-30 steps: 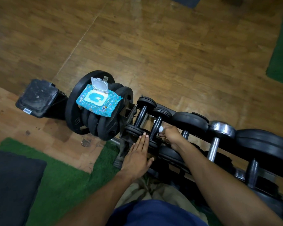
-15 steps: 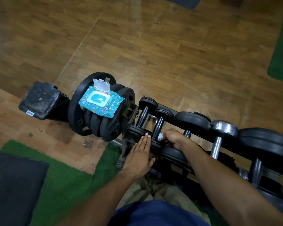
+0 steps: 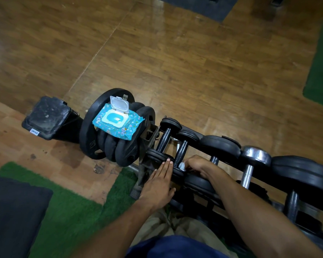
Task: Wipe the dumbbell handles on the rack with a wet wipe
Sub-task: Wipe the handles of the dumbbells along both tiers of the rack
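Wooden gym floor (image 3: 175,58), right hand (image 3: 198,164) fingers (image 3: 189,165) clutching wet wipe (image 3: 181,166)

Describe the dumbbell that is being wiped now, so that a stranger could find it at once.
Start at the stack of black weight plates with the blue wipes pack on top. On the rack to its right, take the second dumbbell. Unlike its neighbours, its black handle has the right hand and a white wipe at its near end.

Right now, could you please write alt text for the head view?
A right hand presses a white wet wipe against a black dumbbell handle on the rack, while the left hand rests flat alongside. An open wipes pack sits on stacked weight plates.
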`<action>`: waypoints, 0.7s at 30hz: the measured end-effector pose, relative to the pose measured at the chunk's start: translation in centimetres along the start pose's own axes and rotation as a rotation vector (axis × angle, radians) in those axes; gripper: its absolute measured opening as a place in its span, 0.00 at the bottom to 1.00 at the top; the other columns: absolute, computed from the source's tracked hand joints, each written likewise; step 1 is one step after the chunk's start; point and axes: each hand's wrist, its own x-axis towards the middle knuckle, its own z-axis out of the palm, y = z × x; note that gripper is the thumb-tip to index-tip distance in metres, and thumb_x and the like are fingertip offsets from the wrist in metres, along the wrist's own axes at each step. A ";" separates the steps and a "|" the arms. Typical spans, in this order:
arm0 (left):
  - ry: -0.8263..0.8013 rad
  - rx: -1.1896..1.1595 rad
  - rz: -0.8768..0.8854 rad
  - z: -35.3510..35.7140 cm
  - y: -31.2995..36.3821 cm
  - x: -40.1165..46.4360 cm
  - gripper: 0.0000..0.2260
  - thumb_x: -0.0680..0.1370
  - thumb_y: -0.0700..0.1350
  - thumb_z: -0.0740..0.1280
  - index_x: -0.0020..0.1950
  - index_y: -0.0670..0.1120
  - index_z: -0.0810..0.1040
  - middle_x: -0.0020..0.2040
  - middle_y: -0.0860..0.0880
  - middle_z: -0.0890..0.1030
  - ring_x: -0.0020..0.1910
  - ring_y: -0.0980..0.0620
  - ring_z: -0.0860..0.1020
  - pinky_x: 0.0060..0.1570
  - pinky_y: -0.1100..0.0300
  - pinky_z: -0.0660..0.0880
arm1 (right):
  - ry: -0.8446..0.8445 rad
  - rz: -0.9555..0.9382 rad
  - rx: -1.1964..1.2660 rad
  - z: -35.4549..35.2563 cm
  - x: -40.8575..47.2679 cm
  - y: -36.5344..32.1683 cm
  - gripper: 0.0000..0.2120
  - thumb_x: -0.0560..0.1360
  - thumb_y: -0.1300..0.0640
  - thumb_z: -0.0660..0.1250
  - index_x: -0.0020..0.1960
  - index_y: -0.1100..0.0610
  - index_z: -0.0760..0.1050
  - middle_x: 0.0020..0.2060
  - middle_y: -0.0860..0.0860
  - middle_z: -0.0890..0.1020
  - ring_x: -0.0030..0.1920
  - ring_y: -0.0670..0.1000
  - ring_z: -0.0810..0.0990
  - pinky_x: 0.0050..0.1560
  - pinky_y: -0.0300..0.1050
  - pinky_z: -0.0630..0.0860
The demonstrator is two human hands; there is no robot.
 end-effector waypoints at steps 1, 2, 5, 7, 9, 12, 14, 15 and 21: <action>-0.001 0.002 0.002 0.1 -0.1 0.0 0.43 0.82 0.57 0.61 0.83 0.46 0.34 0.83 0.51 0.34 0.83 0.53 0.39 0.81 0.50 0.50 | -0.005 -0.010 -0.036 -0.1 0.1 -0.1 0.10 0.64 0.71 0.66 0.37 0.62 0.85 0.33 0.55 0.85 0.38 0.55 0.82 0.40 0.43 0.76; -0.002 0.002 0.002 0.1 -0.1 0.0 0.43 0.82 0.57 0.61 0.83 0.46 0.34 0.84 0.51 0.34 0.83 0.53 0.39 0.81 0.50 0.50 | -0.006 -0.020 -0.080 -0.3 0.1 -0.3 0.10 0.62 0.70 0.66 0.34 0.61 0.85 0.33 0.54 0.85 0.37 0.55 0.82 0.38 0.43 0.75; 0.008 -0.002 0.002 0.2 -0.1 0.0 0.43 0.82 0.57 0.62 0.84 0.46 0.35 0.84 0.51 0.36 0.83 0.53 0.40 0.81 0.51 0.50 | -0.023 -0.043 -0.152 -1.0 -0.3 -1.4 0.08 0.62 0.66 0.65 0.30 0.59 0.83 0.33 0.60 0.83 0.32 0.54 0.76 0.35 0.42 0.72; 0.024 -0.009 0.002 0.3 -0.1 0.0 0.43 0.82 0.57 0.62 0.84 0.46 0.35 0.84 0.50 0.36 0.83 0.53 0.40 0.81 0.51 0.50 | -0.031 -0.072 -0.115 -1.4 -0.6 -2.3 0.08 0.62 0.65 0.65 0.32 0.59 0.84 0.36 0.60 0.85 0.33 0.53 0.76 0.40 0.46 0.73; 0.031 -0.021 -0.001 0.6 -0.1 0.1 0.43 0.81 0.57 0.62 0.84 0.46 0.35 0.84 0.50 0.35 0.83 0.53 0.39 0.81 0.52 0.49 | 0.054 -0.168 -0.100 -1.7 -0.5 -3.0 0.15 0.68 0.68 0.62 0.26 0.57 0.78 0.25 0.48 0.80 0.30 0.49 0.74 0.39 0.43 0.72; 0.035 -0.048 -0.009 0.9 0.0 0.0 0.44 0.82 0.56 0.62 0.83 0.46 0.33 0.83 0.50 0.33 0.82 0.53 0.37 0.81 0.52 0.47 | 0.294 -0.427 -0.432 -1.4 0.4 -3.9 0.14 0.75 0.63 0.62 0.32 0.58 0.78 0.26 0.47 0.79 0.28 0.50 0.74 0.34 0.44 0.74; 0.040 -0.064 -0.007 0.9 0.0 -0.2 0.44 0.82 0.54 0.62 0.83 0.45 0.32 0.82 0.51 0.31 0.82 0.54 0.35 0.81 0.53 0.45 | 0.411 -0.562 -0.746 -1.0 0.7 -4.5 0.12 0.76 0.62 0.63 0.37 0.53 0.79 0.32 0.48 0.80 0.31 0.52 0.79 0.32 0.44 0.72; 0.039 -0.080 -0.005 0.8 -0.1 -0.2 0.44 0.82 0.54 0.62 0.83 0.46 0.32 0.82 0.51 0.30 0.82 0.54 0.34 0.81 0.54 0.44 | 0.467 -0.608 -0.944 -0.9 0.8 -4.6 0.10 0.76 0.63 0.64 0.41 0.52 0.80 0.36 0.49 0.80 0.34 0.54 0.80 0.32 0.44 0.71; 0.050 -0.146 0.004 0.9 -0.6 -0.6 0.40 0.85 0.54 0.59 0.83 0.47 0.32 0.83 0.51 0.33 0.82 0.53 0.37 0.81 0.53 0.44 | 0.391 -0.642 -1.703 -0.1 1.4 -6.0 0.05 0.75 0.64 0.68 0.46 0.56 0.78 0.43 0.53 0.72 0.31 0.55 0.72 0.29 0.47 0.67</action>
